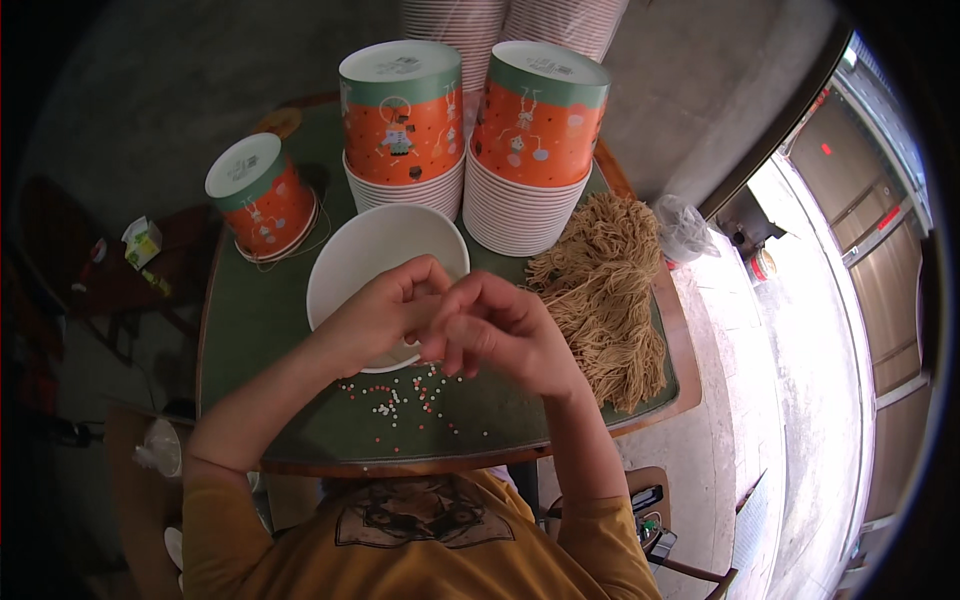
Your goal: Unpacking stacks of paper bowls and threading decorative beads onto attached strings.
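Note:
My left hand (385, 312) and my right hand (500, 335) meet over the near side of a white paper bucket (345, 250), which lies with its wide mouth facing me. Both hands have their fingers curled in a pinch. Whatever they hold, if anything, is too small or too hidden to make out. Below them, small white and orange-red discs (395, 400) are scattered on the green tabletop (265, 345). Close to my right hand lies a thick bundle of tan string (605, 300).
Two stacks of upturned orange and green paper buckets (405, 130) (540, 130) stand behind the white one. Another upturned bucket (265, 200), with thin string round its rim, is at the left. Taller wrapped stacks (455, 30) rise behind. A clear plastic bag (682, 228) sits at the right edge.

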